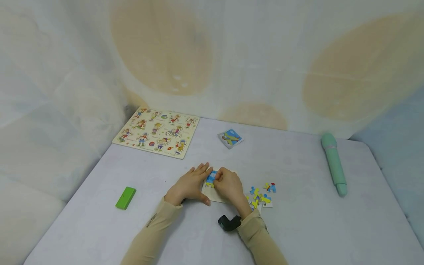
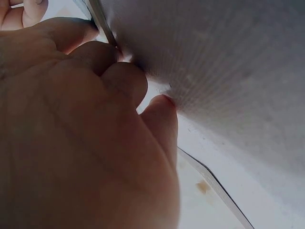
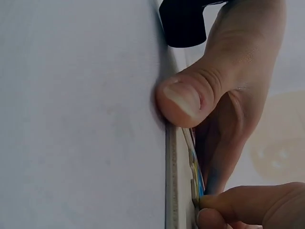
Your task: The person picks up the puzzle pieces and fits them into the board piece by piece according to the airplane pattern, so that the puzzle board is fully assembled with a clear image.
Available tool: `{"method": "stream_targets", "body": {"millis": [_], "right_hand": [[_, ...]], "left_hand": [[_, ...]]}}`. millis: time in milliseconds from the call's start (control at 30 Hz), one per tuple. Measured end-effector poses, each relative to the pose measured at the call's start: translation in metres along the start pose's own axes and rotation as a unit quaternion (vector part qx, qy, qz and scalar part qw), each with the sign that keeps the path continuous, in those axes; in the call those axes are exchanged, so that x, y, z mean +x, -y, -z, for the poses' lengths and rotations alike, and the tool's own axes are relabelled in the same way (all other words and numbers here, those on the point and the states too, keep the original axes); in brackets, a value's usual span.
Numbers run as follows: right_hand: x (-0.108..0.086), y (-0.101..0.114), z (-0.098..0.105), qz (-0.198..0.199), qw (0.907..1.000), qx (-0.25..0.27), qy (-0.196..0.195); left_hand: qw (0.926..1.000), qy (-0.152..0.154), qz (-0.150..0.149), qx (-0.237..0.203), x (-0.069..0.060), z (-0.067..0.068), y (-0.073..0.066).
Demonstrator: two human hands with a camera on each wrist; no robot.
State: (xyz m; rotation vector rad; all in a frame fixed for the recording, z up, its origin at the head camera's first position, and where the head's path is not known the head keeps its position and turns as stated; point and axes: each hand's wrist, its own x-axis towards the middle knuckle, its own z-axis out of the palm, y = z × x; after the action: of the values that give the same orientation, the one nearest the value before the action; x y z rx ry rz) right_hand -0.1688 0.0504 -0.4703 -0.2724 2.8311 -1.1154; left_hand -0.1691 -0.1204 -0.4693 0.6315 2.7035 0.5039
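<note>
My left hand [image 1: 190, 186] lies flat with fingers spread along the left side of a small puzzle board [image 1: 215, 196]; its thumb touches the near edge. On the board sit joined blue and yellow puzzle pieces [image 1: 210, 179]. With curled fingers, my right hand [image 1: 229, 184] pinches at a puzzle piece, mostly hidden by the fingers, beside the joined ones. In the right wrist view, the right thumb and fingertip [image 3: 214, 207] meet at a blue piece edge, and the left thumb [image 3: 183, 102] presses by the board edge. Several loose puzzle pieces [image 1: 260, 197] lie right of the right hand.
A wooden board with sports figures [image 1: 157, 132] lies at the back left. A small airplane picture card [image 1: 230, 138] is behind the hands. The green block [image 1: 126, 198] lies at left, and a green microphone-shaped object [image 1: 334, 163] at right. White cloth hangs behind.
</note>
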Motion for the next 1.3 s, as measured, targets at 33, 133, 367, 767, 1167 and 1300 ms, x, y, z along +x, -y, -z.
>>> {"method": "stream_targets", "body": {"millis": [33, 133, 367, 767, 1167, 1300], "right_hand": [[0.0, 0.001, 0.0, -0.003, 1.0, 0.0, -0.004], [-0.001, 0.002, 0.0, -0.008, 0.9999, -0.003, -0.011], [0.002, -0.006, 0.007, -0.021, 0.9969, 0.069, 0.032], [0.007, -0.058, 0.089, -0.078, 0.9807, 0.176, 0.035], [-0.021, -0.102, 0.124, -0.088, 0.9779, 0.176, 0.071], [-0.024, -0.115, 0.123, -0.011, 0.9715, 0.191, 0.141]], "left_hand": [[1.0, 0.0, -0.001, 0.002, 0.0, 0.0, 0.0], [1.0, -0.003, -0.003, 0.002, 0.0, 0.001, -0.001], [1.0, -0.001, -0.006, -0.003, 0.0, 0.0, -0.002], [0.9999, 0.001, 0.011, 0.001, 0.003, -0.002, -0.002], [0.9999, 0.003, 0.009, -0.005, 0.001, 0.001, -0.003], [0.9999, 0.004, 0.009, -0.007, 0.001, 0.001, -0.003]]}}
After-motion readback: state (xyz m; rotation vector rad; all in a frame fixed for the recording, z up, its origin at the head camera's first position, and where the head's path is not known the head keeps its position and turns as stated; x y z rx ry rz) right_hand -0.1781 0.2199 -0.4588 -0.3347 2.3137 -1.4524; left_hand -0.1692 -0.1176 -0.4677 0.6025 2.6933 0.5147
